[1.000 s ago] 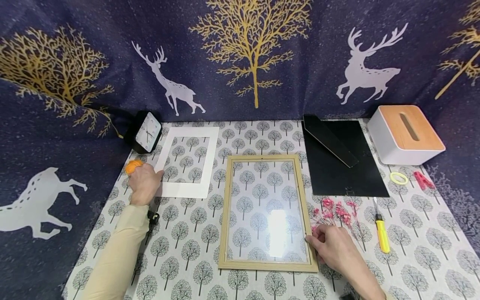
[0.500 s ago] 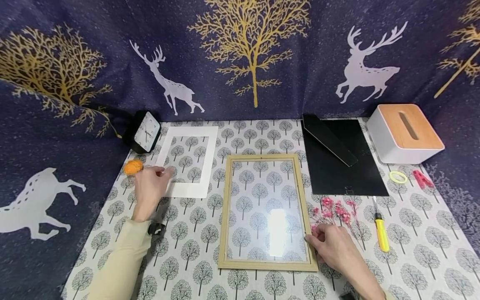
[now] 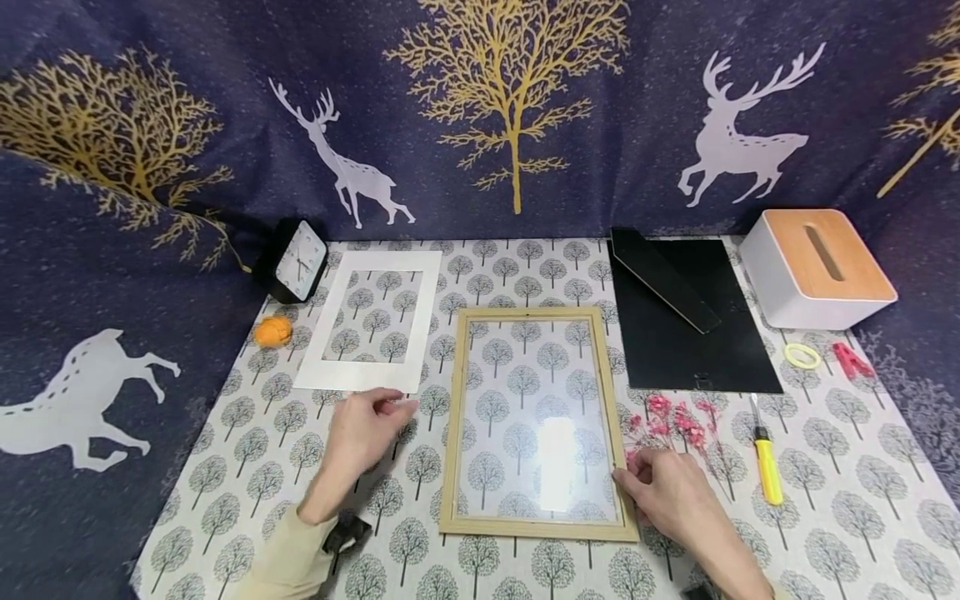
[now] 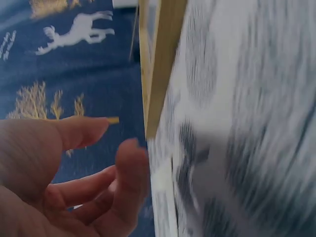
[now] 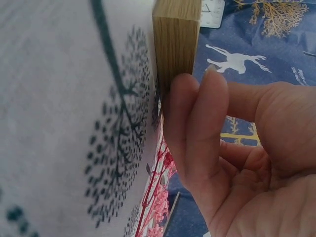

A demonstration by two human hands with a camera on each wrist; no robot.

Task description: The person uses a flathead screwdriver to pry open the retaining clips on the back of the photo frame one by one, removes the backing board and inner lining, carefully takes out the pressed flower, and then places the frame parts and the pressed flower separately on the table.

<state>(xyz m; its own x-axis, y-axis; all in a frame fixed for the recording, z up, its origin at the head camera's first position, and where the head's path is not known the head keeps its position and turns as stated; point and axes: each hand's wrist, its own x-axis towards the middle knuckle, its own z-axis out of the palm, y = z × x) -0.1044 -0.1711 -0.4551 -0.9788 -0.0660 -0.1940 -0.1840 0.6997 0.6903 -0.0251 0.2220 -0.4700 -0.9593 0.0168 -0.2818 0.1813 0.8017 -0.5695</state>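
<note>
A light wooden picture frame (image 3: 454, 417) with a clear pane lies flat on the tree-print tablecloth. My right hand (image 3: 637, 479) touches the outer side of its right rail near the lower corner; in the right wrist view the fingers (image 5: 197, 128) lie against the frame's wooden edge (image 5: 177, 39), with the thumb apart. My left hand (image 3: 390, 417) hovers with relaxed fingers and holds nothing, just left of the frame and below a white mat board (image 3: 352, 377). The left wrist view shows this hand (image 4: 98, 163) beside the frame's rail (image 4: 160, 74). Pink dried flowers (image 3: 675, 417) lie beside my right hand.
A black backing board (image 3: 697, 333) with its stand lies at the back right. Nearby are a tissue box (image 3: 817, 267), a tape ring (image 3: 801, 356), a red clip (image 3: 851, 360) and a yellow screwdriver (image 3: 767, 462). A clock (image 3: 294, 260) and an orange ball (image 3: 273, 331) sit back left.
My left hand has left the white mat board's left edge and moved right and toward me, close to the frame's left rail. The right hand has stayed on the frame.
</note>
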